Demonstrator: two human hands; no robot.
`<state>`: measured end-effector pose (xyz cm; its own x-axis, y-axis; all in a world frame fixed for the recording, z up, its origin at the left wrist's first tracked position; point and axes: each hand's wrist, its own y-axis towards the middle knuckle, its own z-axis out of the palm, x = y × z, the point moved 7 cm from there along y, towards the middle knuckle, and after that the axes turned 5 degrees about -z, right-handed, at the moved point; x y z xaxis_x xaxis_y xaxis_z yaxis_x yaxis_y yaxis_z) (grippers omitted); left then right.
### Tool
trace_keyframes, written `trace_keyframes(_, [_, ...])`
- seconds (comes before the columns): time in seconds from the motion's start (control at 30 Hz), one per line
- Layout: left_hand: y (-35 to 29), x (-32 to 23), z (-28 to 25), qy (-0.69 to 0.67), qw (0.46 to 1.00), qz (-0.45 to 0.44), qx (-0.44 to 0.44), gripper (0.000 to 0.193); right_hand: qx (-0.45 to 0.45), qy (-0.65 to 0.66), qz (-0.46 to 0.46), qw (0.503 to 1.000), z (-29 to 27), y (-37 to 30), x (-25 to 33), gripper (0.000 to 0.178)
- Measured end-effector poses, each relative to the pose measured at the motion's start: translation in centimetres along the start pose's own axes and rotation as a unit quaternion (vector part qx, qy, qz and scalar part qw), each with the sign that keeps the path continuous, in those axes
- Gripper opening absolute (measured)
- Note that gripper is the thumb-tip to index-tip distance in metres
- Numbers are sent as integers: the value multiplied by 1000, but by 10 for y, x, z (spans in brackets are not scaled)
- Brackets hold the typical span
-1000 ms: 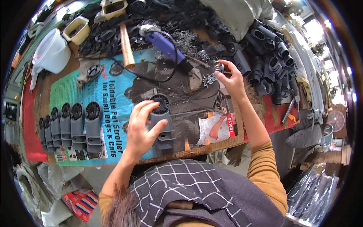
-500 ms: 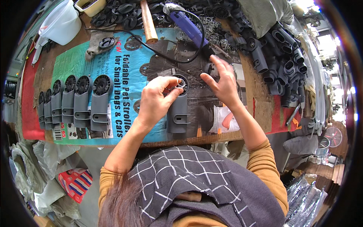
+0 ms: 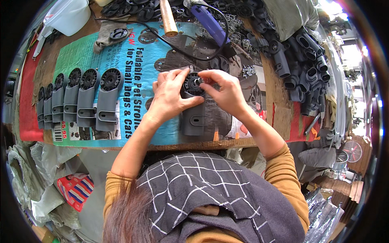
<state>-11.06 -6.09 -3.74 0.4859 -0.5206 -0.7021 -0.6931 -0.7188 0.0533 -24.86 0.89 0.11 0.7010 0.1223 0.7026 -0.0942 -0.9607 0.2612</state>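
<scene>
A grey plastic housing (image 3: pixel 193 120) with a round, black slotted head (image 3: pixel 190 86) lies upright before me on the table. My left hand (image 3: pixel 168 94) grips that head from the left, fingertips at its far side and thumb across its near edge. From the right, my right hand (image 3: pixel 225 90) pinches over the hub, thumb and forefinger closed. Something small and shiny shows between those fingertips; its kind is too small to make out. Several matching grey housings (image 3: pixel 108 101) stand in a row at the left.
A printed cardboard sheet (image 3: pixel 87 52) covers the table. Beyond my hands are a purple corded power tool (image 3: pixel 208 24), a wooden-handled tool (image 3: pixel 168 18) and small metal screws (image 3: pixel 248 71). Grey tubular parts (image 3: pixel 302 60) pile up at the right. A white bucket (image 3: pixel 67 18) stands far left.
My left hand has gone from pinching a metal ring to gripping the round head. My right hand has come in from the right to the hub. The ring is no longer plainly visible.
</scene>
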Motion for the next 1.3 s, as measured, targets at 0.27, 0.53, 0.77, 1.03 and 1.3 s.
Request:
trace_keyframes(0.27, [0,-1,1,-16,999,14,-32,77,30,-95,-97,990,17,10,20,25])
trace_keyframes(0.53, [-9,-16,-18,25,999,-32,0,91,-104,-186,-86,973,-67,6,-16,31])
trace_keyframes(0.77, [-58,-193,-103,-90,842,485,-218,44,-83,-525,218,819,-207,-13,-198,41])
trace_keyframes(1.03, [-71,-189,-125,-148,873,360,-296,22,-162,-611,56,772,-225,-15,-164,26])
trace_keyframes(1.3, [-70,-151,-132,-83,836,405,-361,22,-210,-388,387,810,-241,61,-279,38])
